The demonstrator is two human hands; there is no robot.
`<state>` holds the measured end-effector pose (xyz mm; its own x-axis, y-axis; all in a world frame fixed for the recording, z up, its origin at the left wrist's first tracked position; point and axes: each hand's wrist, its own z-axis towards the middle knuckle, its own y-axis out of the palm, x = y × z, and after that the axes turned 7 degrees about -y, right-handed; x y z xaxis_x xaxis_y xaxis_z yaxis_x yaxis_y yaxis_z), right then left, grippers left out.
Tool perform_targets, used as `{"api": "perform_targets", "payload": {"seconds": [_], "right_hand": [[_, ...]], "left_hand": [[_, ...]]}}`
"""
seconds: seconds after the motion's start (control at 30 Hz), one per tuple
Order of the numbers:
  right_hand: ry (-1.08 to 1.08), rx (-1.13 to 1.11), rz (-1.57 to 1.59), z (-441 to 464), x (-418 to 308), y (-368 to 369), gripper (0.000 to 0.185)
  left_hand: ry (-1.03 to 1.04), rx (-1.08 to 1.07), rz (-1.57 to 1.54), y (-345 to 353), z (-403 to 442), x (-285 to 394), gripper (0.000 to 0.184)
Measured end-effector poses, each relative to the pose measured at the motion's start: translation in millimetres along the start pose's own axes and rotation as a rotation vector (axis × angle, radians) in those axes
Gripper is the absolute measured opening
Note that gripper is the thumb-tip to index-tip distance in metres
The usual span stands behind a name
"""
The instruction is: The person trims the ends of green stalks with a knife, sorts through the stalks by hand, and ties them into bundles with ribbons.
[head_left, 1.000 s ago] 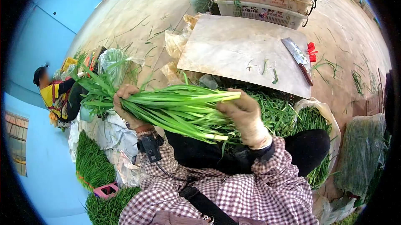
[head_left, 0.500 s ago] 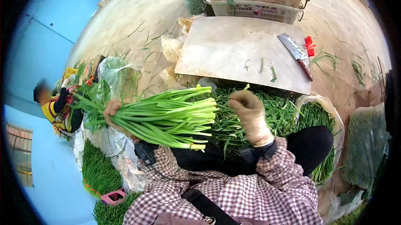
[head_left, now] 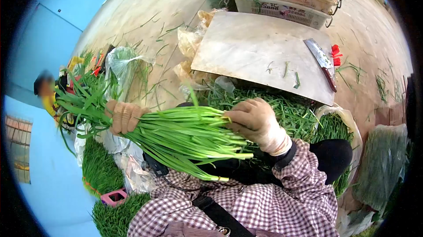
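A thick bunch of garlic chives [head_left: 185, 133] lies across my lap, pale cut ends to the right and leafy tops to the left. My gloved left hand [head_left: 125, 117] is wrapped round the bunch near the leaves. At the cut ends, my gloved right hand [head_left: 253, 118] pinches at the upper stems; its fingertips are partly hidden. Under and behind the right hand is a heap of loose green leaves [head_left: 291, 116]. Beyond it, a pale board [head_left: 260, 47] carries a knife [head_left: 320, 63] with a dark red handle and some leaf scraps.
Stacked white crates [head_left: 282, 8] stand behind the board, with red ties [head_left: 336, 55] at its right edge. Chive bundles [head_left: 101, 166] and a pink-framed object [head_left: 113, 197] are at my left. Another person [head_left: 49, 94] sits farther left. A plastic-wrapped bundle [head_left: 381, 166] lies at right.
My right hand has moved from above the leaf heap to the bunch's cut ends and now pinches there. My left hand keeps its hold; the stem ends have shifted slightly right and down.
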<state>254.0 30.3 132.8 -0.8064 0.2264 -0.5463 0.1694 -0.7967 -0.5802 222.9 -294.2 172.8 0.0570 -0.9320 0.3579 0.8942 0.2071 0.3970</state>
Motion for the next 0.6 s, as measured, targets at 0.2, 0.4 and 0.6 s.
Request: {"api": "perform_targets", "payload": {"seconds": [0.2, 0.4, 0.6], "right_hand": [[0.488, 0.218, 0.636, -42, -5, 16, 0.020], [0.784, 0.388, 0.502, -99, 5, 25, 0.012], [0.251, 0.081, 0.160, -71, -29, -20, 0.014]], "left_hand": [[-0.133, -0.300, -0.087, -15, 5, 0, 0.029], [-0.054, -0.269, -0.075, -9, -3, 7, 0.029], [0.014, -0.224, -0.054, -7, -11, 14, 0.030]]}}
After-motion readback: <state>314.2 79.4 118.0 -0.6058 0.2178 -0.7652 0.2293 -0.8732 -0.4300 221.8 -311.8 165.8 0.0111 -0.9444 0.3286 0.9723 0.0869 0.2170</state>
